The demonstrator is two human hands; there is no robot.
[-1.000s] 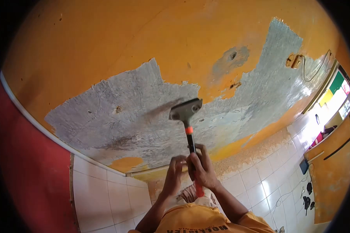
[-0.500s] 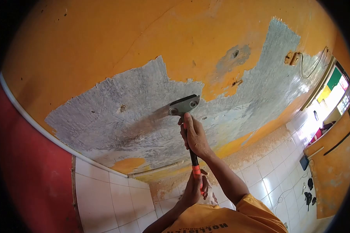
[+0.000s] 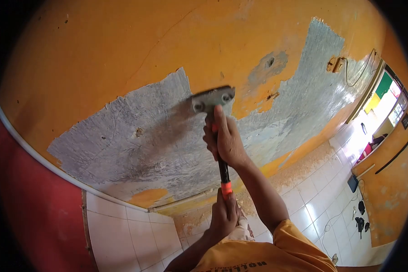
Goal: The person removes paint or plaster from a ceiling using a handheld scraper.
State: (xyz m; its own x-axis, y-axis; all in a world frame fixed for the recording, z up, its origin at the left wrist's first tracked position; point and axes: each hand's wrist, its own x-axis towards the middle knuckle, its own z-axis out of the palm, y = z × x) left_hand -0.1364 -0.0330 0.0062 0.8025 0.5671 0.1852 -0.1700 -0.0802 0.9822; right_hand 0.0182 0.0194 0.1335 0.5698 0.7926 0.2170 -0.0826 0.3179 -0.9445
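Note:
A long-handled scraper [image 3: 213, 100] with a wide grey head, two screws, a black shaft and an orange-red grip is held up against the wall. My right hand [image 3: 227, 144] is closed around the shaft just under the head, its thumb pointing up along it. Lower down, my left hand [image 3: 223, 213] is wrapped round the grip near my chest. The scraper's edge lies at the border between orange paint [image 3: 122, 41] and the bared grey patch [image 3: 122, 131]. The head looks slightly blurred, and its shadow falls to the left.
A white pipe [image 3: 45, 164] runs between the wall and a red surface [image 3: 31, 199]. White tiles [image 3: 106, 231] cover the floor. An outlet with a cable [image 3: 337, 65] sits on the wall at right, near a bright window [image 3: 385, 97]. Small dark items [image 3: 360, 224] lie on the floor.
The scraper head has moved up the wall, from the grey patch to the paint's lower edge. My right hand rose with it; the camera view shifted slightly.

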